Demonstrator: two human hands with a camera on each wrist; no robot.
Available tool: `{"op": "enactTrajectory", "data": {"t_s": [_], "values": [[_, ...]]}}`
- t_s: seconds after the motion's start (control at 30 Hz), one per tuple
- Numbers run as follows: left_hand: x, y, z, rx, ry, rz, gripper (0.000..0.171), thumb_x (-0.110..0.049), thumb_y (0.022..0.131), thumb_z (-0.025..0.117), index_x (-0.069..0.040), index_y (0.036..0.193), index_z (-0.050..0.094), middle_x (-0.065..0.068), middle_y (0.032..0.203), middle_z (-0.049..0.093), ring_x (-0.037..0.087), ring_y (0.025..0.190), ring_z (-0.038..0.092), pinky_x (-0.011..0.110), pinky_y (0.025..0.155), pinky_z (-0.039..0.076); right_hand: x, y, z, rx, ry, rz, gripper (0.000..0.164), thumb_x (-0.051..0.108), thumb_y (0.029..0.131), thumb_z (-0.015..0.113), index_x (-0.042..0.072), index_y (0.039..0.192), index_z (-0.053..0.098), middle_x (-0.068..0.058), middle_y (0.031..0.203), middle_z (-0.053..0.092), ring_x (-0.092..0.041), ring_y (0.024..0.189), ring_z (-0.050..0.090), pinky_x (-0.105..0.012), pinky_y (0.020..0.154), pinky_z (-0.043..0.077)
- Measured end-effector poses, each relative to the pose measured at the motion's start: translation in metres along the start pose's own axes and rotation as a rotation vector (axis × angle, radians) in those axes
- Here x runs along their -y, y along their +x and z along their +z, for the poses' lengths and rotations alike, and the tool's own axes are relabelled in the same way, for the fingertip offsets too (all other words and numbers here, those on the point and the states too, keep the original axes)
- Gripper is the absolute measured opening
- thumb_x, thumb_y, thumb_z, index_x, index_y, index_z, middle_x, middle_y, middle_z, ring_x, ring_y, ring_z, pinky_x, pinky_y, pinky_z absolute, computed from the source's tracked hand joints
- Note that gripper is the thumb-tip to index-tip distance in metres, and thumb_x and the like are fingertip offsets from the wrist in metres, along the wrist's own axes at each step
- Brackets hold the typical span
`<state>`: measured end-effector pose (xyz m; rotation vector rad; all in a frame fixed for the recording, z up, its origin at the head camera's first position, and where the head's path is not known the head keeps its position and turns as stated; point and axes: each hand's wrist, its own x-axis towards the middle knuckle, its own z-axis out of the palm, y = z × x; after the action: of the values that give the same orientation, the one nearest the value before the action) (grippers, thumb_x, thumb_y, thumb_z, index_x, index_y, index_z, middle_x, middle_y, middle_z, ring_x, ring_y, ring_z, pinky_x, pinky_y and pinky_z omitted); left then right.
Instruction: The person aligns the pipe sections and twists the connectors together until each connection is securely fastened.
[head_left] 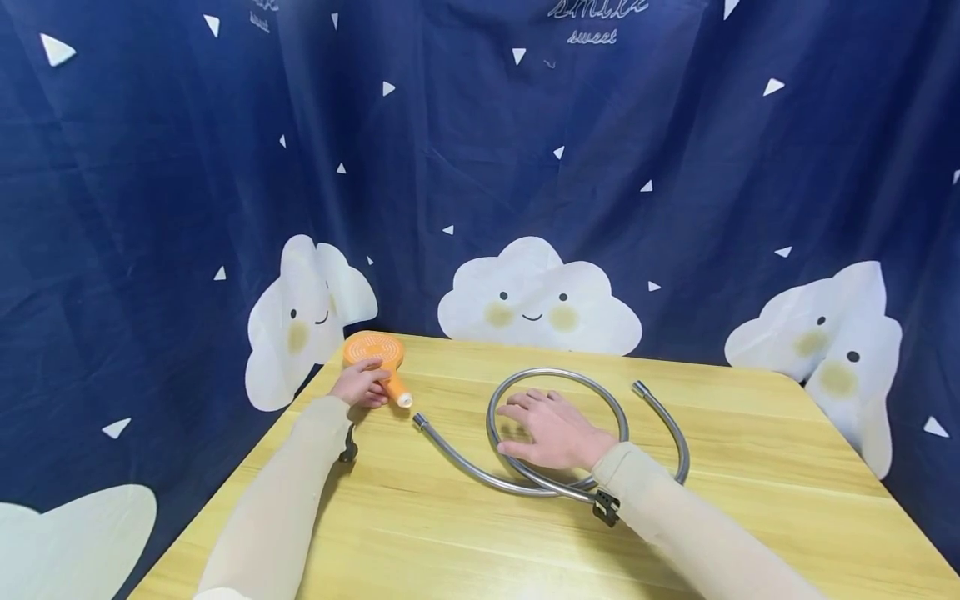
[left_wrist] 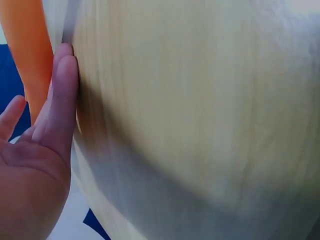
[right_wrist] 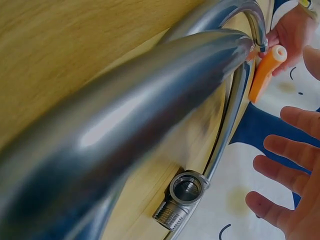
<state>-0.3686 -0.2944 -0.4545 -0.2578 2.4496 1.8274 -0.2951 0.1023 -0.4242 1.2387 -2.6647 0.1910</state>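
Observation:
An orange shower head [head_left: 372, 348] lies at the far left of the table, its white-tipped handle pointing toward me. My left hand [head_left: 363, 385] is at that handle, fingers fairly straight. In the left wrist view the orange handle [left_wrist: 30, 55] runs between the thumb and the extended fingers; contact is hard to tell. My right hand [head_left: 551, 429] hovers over a looped silver shower hose [head_left: 555, 372] with its fingers spread, holding nothing. A metal fitting [right_wrist: 187, 190] with a ring opening and a threaded end appears beside the hose in the right wrist view.
The hose's left end [head_left: 421, 422] lies close to the shower head's handle, and its other end [head_left: 640, 388] points up at the right. Wooden table [head_left: 420, 542] spreads under everything. A dark blue curtain [head_left: 480, 150] with clouds hangs behind its far edge.

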Motion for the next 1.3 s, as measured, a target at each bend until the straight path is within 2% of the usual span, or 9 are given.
{"op": "enactTrajectory", "data": {"t_s": [0.27,0.37,0.47,0.6,0.73,0.87,1.07,1.3], "values": [[-0.006,0.001,0.006,-0.038,0.089,-0.013,0.080,-0.030,0.094,0.071,-0.003,0.156,0.030,0.006,0.078,0.067,0.014,0.059,0.067,0.030,0.060,0.060,0.001,0.001,0.001,-0.011,0.001,-0.008,0.060,0.060,0.094,0.059,0.020,0.138,0.061,-0.007,0.140,0.060,-0.027,0.131,0.052,-0.055,0.106,0.043],[-0.004,0.003,0.007,-0.064,0.124,-0.026,0.083,-0.032,0.091,0.074,-0.005,0.157,0.031,0.012,0.088,0.069,0.012,0.059,0.065,0.029,0.061,0.060,0.001,0.001,0.001,-0.013,0.007,-0.013,0.060,0.059,0.094,0.059,0.019,0.137,0.061,-0.007,0.140,0.060,-0.027,0.131,0.052,-0.055,0.105,0.043],[-0.002,0.006,0.006,-0.085,0.139,-0.045,0.084,-0.030,0.089,0.076,-0.006,0.157,0.032,0.019,0.108,0.068,0.011,0.058,0.065,0.028,0.059,0.060,0.001,0.002,0.001,-0.013,0.014,-0.014,0.060,0.059,0.094,0.059,0.018,0.137,0.061,-0.008,0.140,0.060,-0.027,0.131,0.052,-0.055,0.105,0.043],[0.000,0.009,0.006,-0.089,0.112,-0.081,0.085,-0.026,0.088,0.075,-0.008,0.158,0.029,0.027,0.129,0.060,0.011,0.055,0.064,0.028,0.058,0.060,0.001,0.003,0.003,-0.009,0.008,-0.012,0.060,0.059,0.094,0.059,0.018,0.138,0.061,-0.008,0.140,0.060,-0.027,0.131,0.052,-0.055,0.104,0.044],[0.001,0.012,0.006,-0.071,0.052,-0.101,0.087,-0.020,0.088,0.073,-0.009,0.160,0.025,0.032,0.138,0.052,0.011,0.055,0.064,0.028,0.059,0.060,0.001,0.006,0.003,0.002,0.001,-0.013,0.061,0.060,0.094,0.059,0.018,0.138,0.061,-0.008,0.141,0.059,-0.028,0.132,0.051,-0.056,0.105,0.043],[0.002,0.015,0.006,-0.059,0.009,-0.103,0.090,-0.016,0.087,0.072,-0.009,0.160,0.021,0.031,0.146,0.044,0.011,0.058,0.065,0.026,0.059,0.060,0.002,0.011,0.004,0.009,0.004,-0.016,0.062,0.061,0.094,0.057,0.018,0.139,0.060,-0.008,0.141,0.059,-0.027,0.132,0.051,-0.056,0.105,0.043],[-0.003,0.013,0.008,-0.051,0.010,-0.107,0.090,-0.016,0.088,0.071,-0.008,0.161,0.019,0.030,0.143,0.048,0.010,0.060,0.064,0.024,0.059,0.059,0.005,0.021,0.011,0.032,0.018,-0.030,0.062,0.061,0.094,0.057,0.018,0.140,0.059,-0.009,0.143,0.058,-0.028,0.132,0.051,-0.057,0.105,0.042],[-0.010,0.007,0.011,-0.039,0.035,-0.098,0.087,-0.017,0.089,0.070,-0.008,0.160,0.021,0.030,0.140,0.052,0.009,0.056,0.061,0.024,0.057,0.058,0.010,0.031,0.017,0.094,-0.013,-0.008,0.065,0.067,0.094,0.051,0.024,0.143,0.056,-0.007,0.150,0.052,-0.028,0.138,0.048,-0.057,0.110,0.040]]}}
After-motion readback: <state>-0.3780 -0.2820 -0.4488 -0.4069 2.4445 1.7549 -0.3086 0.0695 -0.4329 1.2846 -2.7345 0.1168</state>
